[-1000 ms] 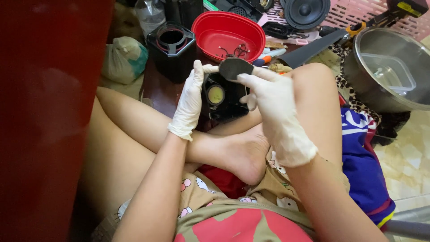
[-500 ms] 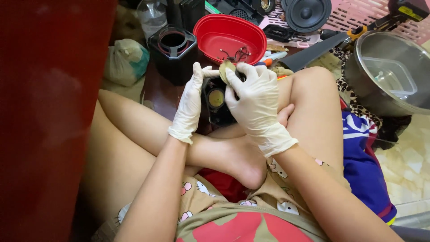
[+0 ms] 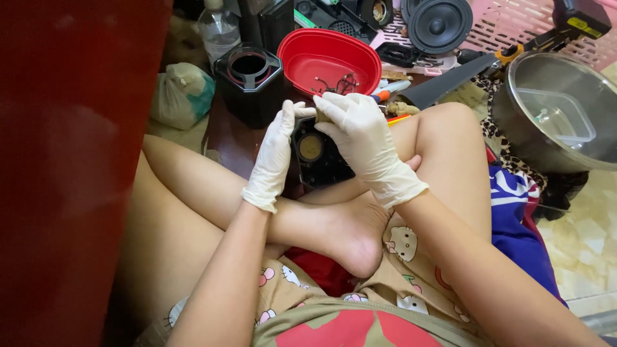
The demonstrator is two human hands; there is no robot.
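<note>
Seated cross-legged on the floor, a person in pale gloves works a small black speaker box (image 3: 319, 156) propped between the knees. The left hand (image 3: 275, 154) clasps the box's left side, fingers pressed flat to it; the right hand (image 3: 360, 132) curls over the top edge, its fingertips pinching what appears to be a small tan piece, though the glove hides most of it. The box looks rigid, light and boxy, best held by its flat sides, clear of the delicate round cone. Just beyond sit a black square housing (image 3: 249, 78) and a red oval tub (image 3: 360, 54) of loose wires; farther right, a steel bowl (image 3: 514, 122). Clutter crowds every side, leaving little room.
</note>
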